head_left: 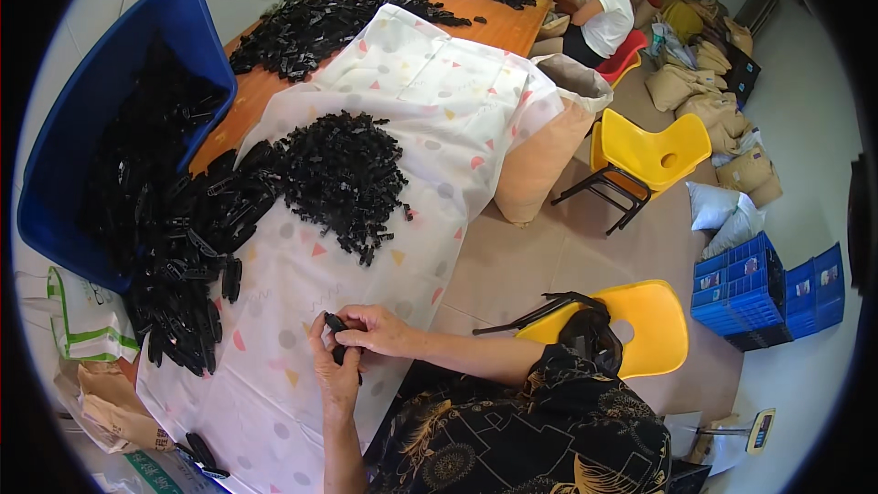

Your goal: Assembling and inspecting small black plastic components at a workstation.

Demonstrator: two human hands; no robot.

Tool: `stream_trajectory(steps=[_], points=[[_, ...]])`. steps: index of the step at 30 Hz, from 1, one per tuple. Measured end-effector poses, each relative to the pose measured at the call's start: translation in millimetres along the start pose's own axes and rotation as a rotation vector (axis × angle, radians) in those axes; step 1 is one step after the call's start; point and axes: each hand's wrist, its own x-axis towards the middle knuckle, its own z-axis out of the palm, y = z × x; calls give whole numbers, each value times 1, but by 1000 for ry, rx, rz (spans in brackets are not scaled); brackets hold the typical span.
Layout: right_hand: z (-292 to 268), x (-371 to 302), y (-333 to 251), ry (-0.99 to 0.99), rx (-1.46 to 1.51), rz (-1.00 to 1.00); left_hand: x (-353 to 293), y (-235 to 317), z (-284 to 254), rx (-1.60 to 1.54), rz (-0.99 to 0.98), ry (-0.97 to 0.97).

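While a black part (336,323) is pinched between both hands (380,331) at the frame's lower centre, work on this single piece is judged under way, steady fingertip control being required next.

head-worn fisheye | faces down over tablecloth (421,160) | right hand (378,330) near

Blk parts (343,178), wht cloth (425,183) w/ pink/yel/gry shapes; blue bin (69,128), yel chairs (657,329)
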Motion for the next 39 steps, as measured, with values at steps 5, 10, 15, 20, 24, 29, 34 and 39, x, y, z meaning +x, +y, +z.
stream_trajectory(steps=[5, 10, 15, 20, 24, 29, 34, 39], points=[[21, 5, 12, -83, -25, 72, -14, -19, -36, 118, 146, 56], [-9, -13, -28, -78, -613, -51, -49, 40, -76, 749, 58, 120], [-98, -13, -42, 419, -750, -199, -68, 35, -142, 1258, 50, 234], [-102, 0, -61, 434, -1068, -341, -26, 44, -141, 1275, 312, 303], [-97, 15, -69, 259, -1453, -617, 58, 51, -128, 1255, 544, 217], [-91, 47, -63, 5, -1767, -803, 124, 40, -139, 1399, 465, 215], [-101, 49, -57, -51, -1815, -825, 144, 43, -119, 1448, 460, 246], [-88, 45, -45, -73, -1816, -924, 146, 38, -127, 1522, 427, 278]])
